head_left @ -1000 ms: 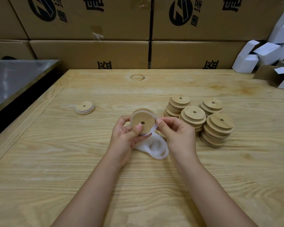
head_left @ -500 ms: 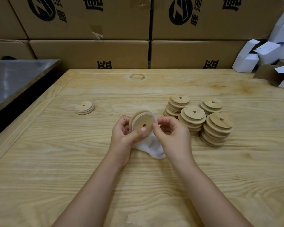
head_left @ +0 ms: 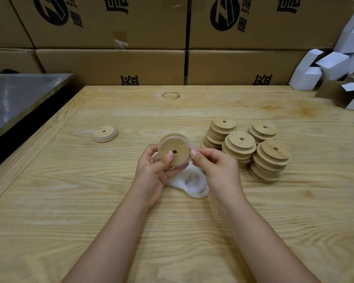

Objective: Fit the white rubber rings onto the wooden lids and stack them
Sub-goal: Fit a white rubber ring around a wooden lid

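Rubber ring (head_left: 161,144) now hugs round wooden lid (head_left: 180,147); left hand (head_left: 149,172) and right hand (head_left: 219,168) fingers (head_left: 200,157) pinch it.

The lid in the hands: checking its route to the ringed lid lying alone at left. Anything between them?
Nothing visible. Only bare table lies between the held lid and the ringed lid; the lid stacks stand off to the right.

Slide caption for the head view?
Left hand and right hand fit a ring onto a lid; lid stacks beside.
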The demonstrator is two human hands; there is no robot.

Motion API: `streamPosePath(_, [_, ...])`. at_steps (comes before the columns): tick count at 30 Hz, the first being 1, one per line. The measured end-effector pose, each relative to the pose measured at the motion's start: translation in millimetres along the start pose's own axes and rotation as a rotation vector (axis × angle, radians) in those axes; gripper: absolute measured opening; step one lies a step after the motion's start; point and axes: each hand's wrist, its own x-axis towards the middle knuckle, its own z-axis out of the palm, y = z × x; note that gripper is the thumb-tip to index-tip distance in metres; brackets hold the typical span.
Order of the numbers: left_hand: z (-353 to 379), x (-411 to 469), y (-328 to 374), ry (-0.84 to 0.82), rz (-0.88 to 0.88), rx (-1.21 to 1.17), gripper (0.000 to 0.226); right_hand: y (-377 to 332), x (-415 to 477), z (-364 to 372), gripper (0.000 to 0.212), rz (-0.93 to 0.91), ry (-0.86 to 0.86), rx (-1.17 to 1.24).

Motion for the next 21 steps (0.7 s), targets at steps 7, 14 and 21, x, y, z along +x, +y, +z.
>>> streamPosePath(7, [1.7, -0.7, 2.8, -0.013, -0.114, 0.011, 0.037, 2.9, -1.2, -0.8, 0.003, -0.101, 0.036, -0.050])
streamPosePath(14, [0.4, 3.0, 4.9, 0.065, -0.215, 0.027, 0.035, 1.4, 1.8, -7.3, 0.019, -0.472, -0.031, -0.348])
streamPosePath(21, [-2.2, 5.6, 5.5, 0.128, -0.230, 0.188, 0.022, 9.2, 6.0, -12.6, 0.008, -1.083, -0.076, -0.788])
